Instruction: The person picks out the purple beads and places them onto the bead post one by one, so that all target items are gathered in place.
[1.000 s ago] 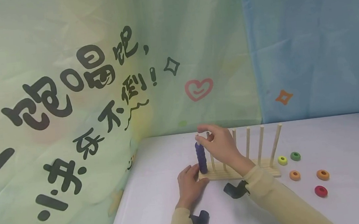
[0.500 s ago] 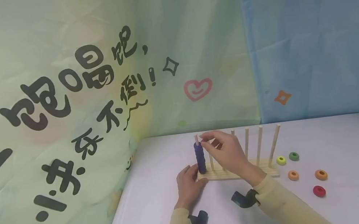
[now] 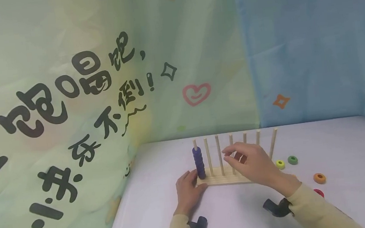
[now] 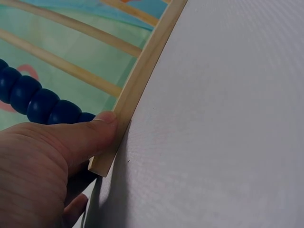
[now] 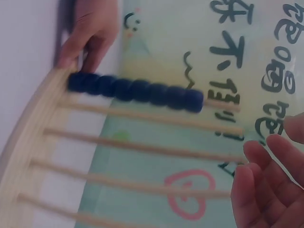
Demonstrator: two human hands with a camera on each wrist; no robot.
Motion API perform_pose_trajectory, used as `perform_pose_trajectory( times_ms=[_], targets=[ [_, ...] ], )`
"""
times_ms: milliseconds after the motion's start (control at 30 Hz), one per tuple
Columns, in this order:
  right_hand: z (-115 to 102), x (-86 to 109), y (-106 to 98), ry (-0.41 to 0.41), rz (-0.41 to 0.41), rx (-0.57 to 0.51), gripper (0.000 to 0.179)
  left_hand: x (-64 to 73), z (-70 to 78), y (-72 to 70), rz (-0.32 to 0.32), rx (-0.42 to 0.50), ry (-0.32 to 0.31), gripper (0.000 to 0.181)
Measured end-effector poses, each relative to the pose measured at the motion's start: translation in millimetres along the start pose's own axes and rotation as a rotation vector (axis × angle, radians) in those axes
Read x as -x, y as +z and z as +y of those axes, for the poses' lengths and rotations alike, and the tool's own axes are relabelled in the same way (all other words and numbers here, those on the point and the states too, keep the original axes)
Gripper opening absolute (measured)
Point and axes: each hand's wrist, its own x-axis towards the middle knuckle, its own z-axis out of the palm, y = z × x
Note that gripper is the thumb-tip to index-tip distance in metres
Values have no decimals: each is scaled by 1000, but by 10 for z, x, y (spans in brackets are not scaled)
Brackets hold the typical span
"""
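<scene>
A wooden peg stand (image 3: 223, 180) with several upright pegs stands on the table. Its leftmost peg carries a stack of dark blue-purple rings (image 3: 199, 163), with the peg's tip bare above them. My left hand (image 3: 188, 192) grips the left end of the base; in the left wrist view its thumb (image 4: 97, 130) presses on the front edge, and the other fingers are mostly hidden. Over the right half of the stand, my right hand (image 3: 254, 163) hovers in front of the pegs. Its fingers (image 5: 247, 190) are loosely bent, with nothing between them and the thumb.
Right of the stand lie loose rings: yellow (image 3: 280, 167), green (image 3: 293, 162) and orange (image 3: 320, 181). A red ring (image 3: 319, 192) is partly covered by the right sleeve, and another orange ring (image 3: 293, 177) peeks out behind the right hand. Printed cloth (image 3: 199, 116) hangs behind the table.
My right hand has drawn away from the top of the leftmost peg, moving right and slightly down. The left hand stays at the base. The head view has shifted slightly.
</scene>
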Motion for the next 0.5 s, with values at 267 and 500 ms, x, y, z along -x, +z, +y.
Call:
perform_pose_trajectory(
  times_ms=[267,500],
  targets=[
    [143,279,-228,58,-40,91,17,-2,-60,-70,-4,26,-40,55],
    [297,508,-375,178,-76,150,15,-33,-34,-177,-59,76,-83,53]
  ],
)
